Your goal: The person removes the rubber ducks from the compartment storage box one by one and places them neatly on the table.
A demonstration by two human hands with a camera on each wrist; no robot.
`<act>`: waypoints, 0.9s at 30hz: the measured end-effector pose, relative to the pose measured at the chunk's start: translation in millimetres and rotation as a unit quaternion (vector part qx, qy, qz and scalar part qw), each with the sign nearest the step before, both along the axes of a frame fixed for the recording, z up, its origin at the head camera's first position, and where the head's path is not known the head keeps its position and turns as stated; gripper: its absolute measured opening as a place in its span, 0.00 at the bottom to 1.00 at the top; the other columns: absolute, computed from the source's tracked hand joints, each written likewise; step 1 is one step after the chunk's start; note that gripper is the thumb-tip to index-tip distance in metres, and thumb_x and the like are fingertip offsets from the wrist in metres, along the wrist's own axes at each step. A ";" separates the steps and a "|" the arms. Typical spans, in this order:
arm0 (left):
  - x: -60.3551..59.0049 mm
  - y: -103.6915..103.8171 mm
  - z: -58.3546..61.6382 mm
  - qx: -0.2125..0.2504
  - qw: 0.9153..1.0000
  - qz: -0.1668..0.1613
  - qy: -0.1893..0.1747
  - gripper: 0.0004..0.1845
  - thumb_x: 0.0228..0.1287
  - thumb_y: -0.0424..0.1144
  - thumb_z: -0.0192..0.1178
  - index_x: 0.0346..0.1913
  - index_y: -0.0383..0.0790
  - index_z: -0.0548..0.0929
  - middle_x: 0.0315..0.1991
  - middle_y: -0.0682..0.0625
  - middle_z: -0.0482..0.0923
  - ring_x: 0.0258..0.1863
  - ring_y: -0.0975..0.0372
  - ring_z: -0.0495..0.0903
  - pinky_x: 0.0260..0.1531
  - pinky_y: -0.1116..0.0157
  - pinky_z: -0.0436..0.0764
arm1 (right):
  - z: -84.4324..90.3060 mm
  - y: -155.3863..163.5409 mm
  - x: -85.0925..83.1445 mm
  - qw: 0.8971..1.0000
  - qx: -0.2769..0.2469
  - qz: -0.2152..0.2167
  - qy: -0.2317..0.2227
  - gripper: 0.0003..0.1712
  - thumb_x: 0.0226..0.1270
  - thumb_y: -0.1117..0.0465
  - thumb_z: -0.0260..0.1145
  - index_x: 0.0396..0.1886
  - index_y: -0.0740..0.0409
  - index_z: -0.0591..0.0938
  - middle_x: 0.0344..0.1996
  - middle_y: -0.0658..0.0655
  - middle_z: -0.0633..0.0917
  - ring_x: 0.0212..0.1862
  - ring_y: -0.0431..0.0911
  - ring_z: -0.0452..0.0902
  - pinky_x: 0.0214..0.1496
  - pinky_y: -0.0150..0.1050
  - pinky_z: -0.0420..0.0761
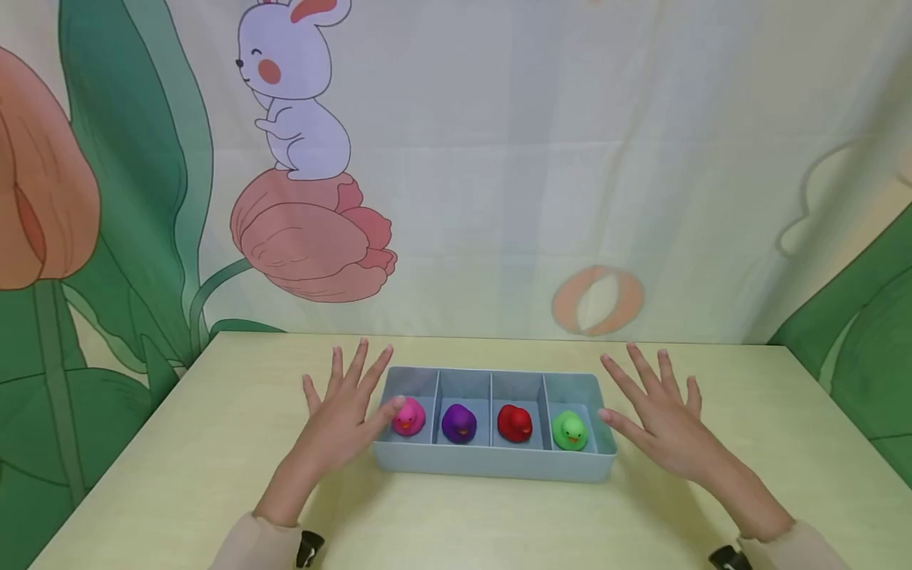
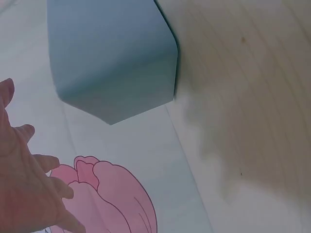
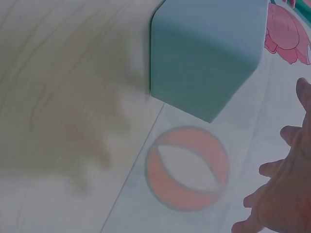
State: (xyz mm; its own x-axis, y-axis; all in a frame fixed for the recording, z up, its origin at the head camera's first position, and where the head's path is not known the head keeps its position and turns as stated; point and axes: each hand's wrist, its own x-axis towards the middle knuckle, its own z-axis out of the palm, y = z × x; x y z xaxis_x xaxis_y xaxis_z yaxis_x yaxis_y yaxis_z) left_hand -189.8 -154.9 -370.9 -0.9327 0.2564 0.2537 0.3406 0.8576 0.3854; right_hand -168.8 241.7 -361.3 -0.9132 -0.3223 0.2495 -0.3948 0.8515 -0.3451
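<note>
A grey-blue divided box (image 1: 492, 461) rests on the table, a small toy duck in each compartment. From left to right lie a pink duck (image 1: 408, 417), a purple duck (image 1: 459, 423), a red duck (image 1: 514, 423) and a green duck (image 1: 570, 431). My left hand (image 1: 349, 416) hovers by the box's left end, fingers spread, its thumb overlapping the pink duck in the head view. At the right end my right hand (image 1: 666, 423) is spread likewise, thumb near the rim. Both hands hold nothing. Each wrist view shows the box's outer end wall (image 2: 116, 58) beside the spread fingers.
The pale wooden table (image 1: 492, 522) ends at a printed cloth backdrop (image 1: 492, 198) with a rabbit (image 1: 306, 138) and tulips. Hand shadows fall on the tabletop on both sides of the box. Dark straps (image 1: 309, 548) show at the sleeve cuffs.
</note>
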 end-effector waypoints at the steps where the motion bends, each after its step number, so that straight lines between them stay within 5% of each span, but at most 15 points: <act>1: -0.1 -0.3 -0.3 0.011 1.000 -0.003 -0.002 0.36 0.63 0.62 0.44 0.71 0.63 0.45 0.73 0.48 0.35 0.69 0.46 0.25 0.52 0.33 0.24 | -0.4 -0.4 -0.7 1.000 -0.006 0.003 -0.002 0.39 0.67 0.44 0.53 0.72 0.40 0.47 0.71 0.60 0.40 0.68 0.62 0.19 0.54 0.72 0.26; 12: -3.7 -1.2 -3.8 0.125 0.990 -0.036 -0.049 0.35 0.66 0.57 0.46 0.71 0.62 0.43 0.73 0.47 0.34 0.69 0.46 0.28 0.54 0.33 0.32 | -5.6 -2.0 -7.1 0.995 -0.093 0.032 -0.034 0.39 0.66 0.50 0.56 0.72 0.42 0.49 0.71 0.64 0.44 0.68 0.67 0.27 0.53 0.75 0.35; 19: -3.1 -2.8 -3.2 0.194 0.976 -0.060 -0.078 0.37 0.65 0.54 0.50 0.71 0.59 0.43 0.72 0.46 0.34 0.69 0.45 0.30 0.54 0.31 0.41 | -8.2 -2.9 -9.7 0.987 -0.141 0.046 -0.054 0.39 0.66 0.53 0.57 0.72 0.41 0.49 0.71 0.62 0.45 0.68 0.67 0.32 0.49 0.78 0.40; 27: -3.9 -4.1 -6.9 0.236 0.965 -0.078 -0.084 0.38 0.64 0.49 0.53 0.72 0.52 0.46 0.71 0.43 0.41 0.69 0.45 0.43 0.56 0.36 0.50 | -15.5 -2.2 -14.1 0.977 -0.188 0.076 -0.057 0.40 0.64 0.58 0.60 0.71 0.45 0.51 0.70 0.62 0.49 0.69 0.63 0.41 0.56 0.71 0.48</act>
